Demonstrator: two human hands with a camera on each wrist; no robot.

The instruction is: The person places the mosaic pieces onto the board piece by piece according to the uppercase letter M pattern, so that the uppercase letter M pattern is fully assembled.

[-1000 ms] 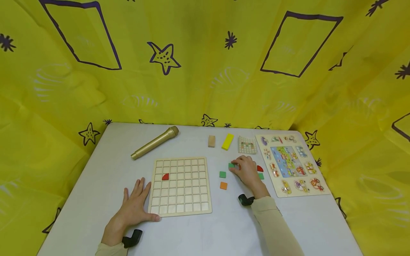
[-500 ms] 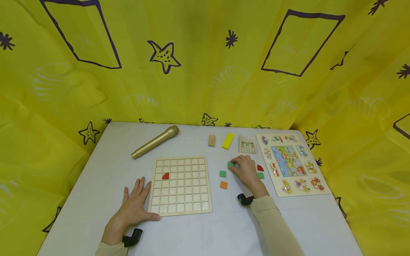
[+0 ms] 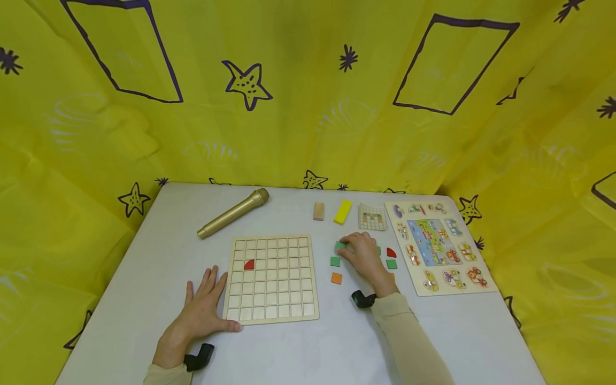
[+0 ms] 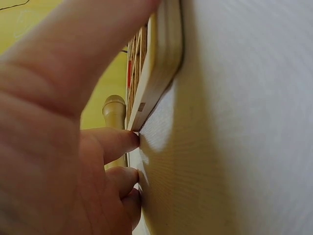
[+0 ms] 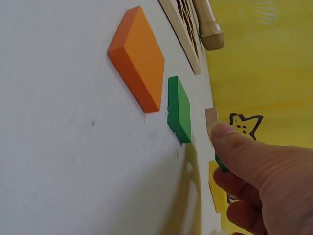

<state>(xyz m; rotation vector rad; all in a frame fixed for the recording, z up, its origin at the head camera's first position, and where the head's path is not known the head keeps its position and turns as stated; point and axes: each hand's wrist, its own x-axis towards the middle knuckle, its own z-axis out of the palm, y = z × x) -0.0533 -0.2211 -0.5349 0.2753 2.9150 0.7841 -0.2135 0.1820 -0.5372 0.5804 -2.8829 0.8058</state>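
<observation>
My right hand pinches a small green square tile between thumb and fingers; in the right wrist view part of that tile shows behind the thumb. Closest to it on the table are a second green tile and an orange tile. My left hand lies spread at the left side of a wooden grid board, thumb at its near left corner, fingertips along its edge. One red quarter-circle piece sits in a square towards the board's upper left.
Right of my right hand lie another red quarter-circle, a green tile and partly hidden tiles. Further back are a wooden block, a yellow block and a pattern card. A picture puzzle lies right, a gold microphone back left.
My right hand has moved a little left with the green tile, uncovering parts of a green and an orange tile behind it. My left hand and the board stay put.
</observation>
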